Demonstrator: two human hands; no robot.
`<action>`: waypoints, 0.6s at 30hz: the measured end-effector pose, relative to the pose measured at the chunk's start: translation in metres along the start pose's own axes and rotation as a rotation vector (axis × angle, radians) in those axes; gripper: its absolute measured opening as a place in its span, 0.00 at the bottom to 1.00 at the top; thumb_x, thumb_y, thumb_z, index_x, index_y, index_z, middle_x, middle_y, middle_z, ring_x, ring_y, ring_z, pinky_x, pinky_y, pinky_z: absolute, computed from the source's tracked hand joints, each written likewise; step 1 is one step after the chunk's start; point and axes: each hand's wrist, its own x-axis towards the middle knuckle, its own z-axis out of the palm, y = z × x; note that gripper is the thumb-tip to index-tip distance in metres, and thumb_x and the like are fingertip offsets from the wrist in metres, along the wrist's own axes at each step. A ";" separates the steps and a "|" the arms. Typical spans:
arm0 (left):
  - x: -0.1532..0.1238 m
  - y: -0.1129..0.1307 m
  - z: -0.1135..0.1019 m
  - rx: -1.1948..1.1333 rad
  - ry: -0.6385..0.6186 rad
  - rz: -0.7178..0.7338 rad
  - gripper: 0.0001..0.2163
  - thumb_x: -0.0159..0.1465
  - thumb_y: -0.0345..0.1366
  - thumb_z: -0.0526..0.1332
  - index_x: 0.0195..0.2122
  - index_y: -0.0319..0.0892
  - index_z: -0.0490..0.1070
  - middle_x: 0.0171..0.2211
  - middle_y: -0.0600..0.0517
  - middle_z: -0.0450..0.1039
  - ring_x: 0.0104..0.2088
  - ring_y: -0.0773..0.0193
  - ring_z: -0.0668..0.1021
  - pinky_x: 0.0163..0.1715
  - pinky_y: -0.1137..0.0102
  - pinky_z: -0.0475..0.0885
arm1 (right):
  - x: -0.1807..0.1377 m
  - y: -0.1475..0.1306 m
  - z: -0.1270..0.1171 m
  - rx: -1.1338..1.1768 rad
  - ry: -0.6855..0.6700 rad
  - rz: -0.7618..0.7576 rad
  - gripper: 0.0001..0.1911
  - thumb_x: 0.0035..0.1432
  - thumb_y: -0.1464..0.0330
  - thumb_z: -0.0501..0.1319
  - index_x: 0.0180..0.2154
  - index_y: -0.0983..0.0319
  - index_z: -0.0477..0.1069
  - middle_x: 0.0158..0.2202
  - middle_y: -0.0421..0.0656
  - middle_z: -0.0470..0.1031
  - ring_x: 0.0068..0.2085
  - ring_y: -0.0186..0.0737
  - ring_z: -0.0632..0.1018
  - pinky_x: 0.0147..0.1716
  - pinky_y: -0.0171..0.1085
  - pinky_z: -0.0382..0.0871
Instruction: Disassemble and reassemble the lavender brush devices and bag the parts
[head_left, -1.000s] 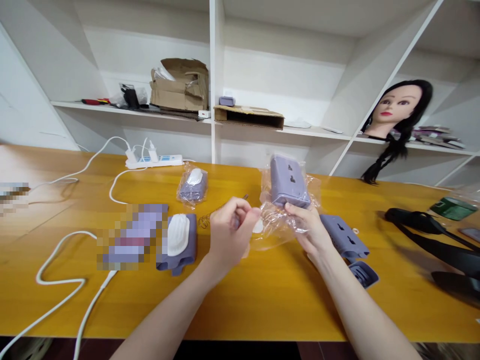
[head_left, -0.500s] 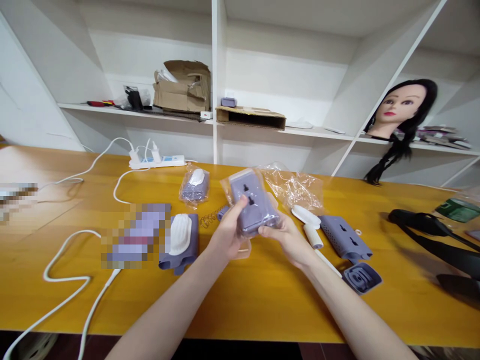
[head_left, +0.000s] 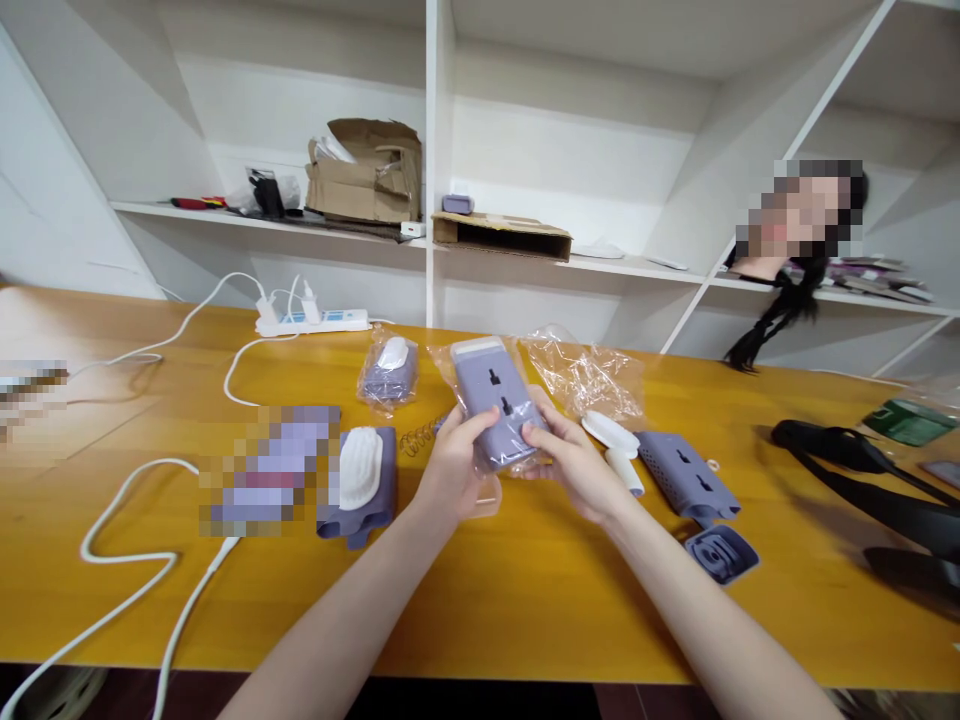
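Observation:
A purple plastic case [head_left: 501, 372] with two black keyhole slots and a pale end, wrapped in a clear bag, is held above the table between both hands. My left hand [head_left: 452, 465] grips its left side, thumb lying near the lower slot. My right hand [head_left: 571, 458] closes round the lower right side, thumb pressed on the front through the film. Right of it lie a white oval part [head_left: 611, 434], a white cylinder [head_left: 624, 470], a purple housing [head_left: 686, 475] with the same slots, and a purple cap [head_left: 721, 555]. A coiled spring [head_left: 420, 438] is partly hidden behind my left hand.
Left are a purple case with a white oval pad [head_left: 361, 468], a bagged purple unit [head_left: 390, 368], a blurred phone-like item [head_left: 277, 465] with a white cable, and a power strip [head_left: 337, 321]. Crumpled plastic [head_left: 589, 370] lies behind. A black strap-like object [head_left: 847, 455] sits far right.
The bagged case has turned slightly more upright and shifted a little left at its lower end. My right hand has moved up its side, its thumb now on the front face.

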 end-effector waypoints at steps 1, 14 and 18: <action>0.001 0.001 0.000 0.006 -0.006 -0.010 0.16 0.54 0.33 0.63 0.45 0.40 0.70 0.39 0.49 0.77 0.33 0.63 0.77 0.34 0.70 0.71 | 0.002 0.000 -0.001 0.052 0.014 0.008 0.17 0.50 0.65 0.65 0.44 0.56 0.71 0.38 0.42 0.76 0.30 0.35 0.74 0.25 0.32 0.69; -0.028 -0.036 -0.008 0.976 -0.467 1.160 0.15 0.56 0.26 0.59 0.40 0.50 0.77 0.46 0.47 0.75 0.46 0.54 0.74 0.48 0.60 0.66 | 0.063 -0.021 -0.012 0.137 0.233 0.058 0.06 0.54 0.67 0.62 0.31 0.63 0.69 0.23 0.39 0.72 0.21 0.32 0.70 0.16 0.30 0.63; -0.031 -0.037 -0.012 1.026 -0.552 1.306 0.19 0.55 0.23 0.59 0.44 0.49 0.76 0.45 0.46 0.76 0.45 0.55 0.74 0.46 0.60 0.68 | 0.099 -0.025 0.013 0.097 0.217 0.152 0.14 0.62 0.63 0.57 0.46 0.65 0.68 0.43 0.45 0.73 0.38 0.37 0.76 0.35 0.40 0.73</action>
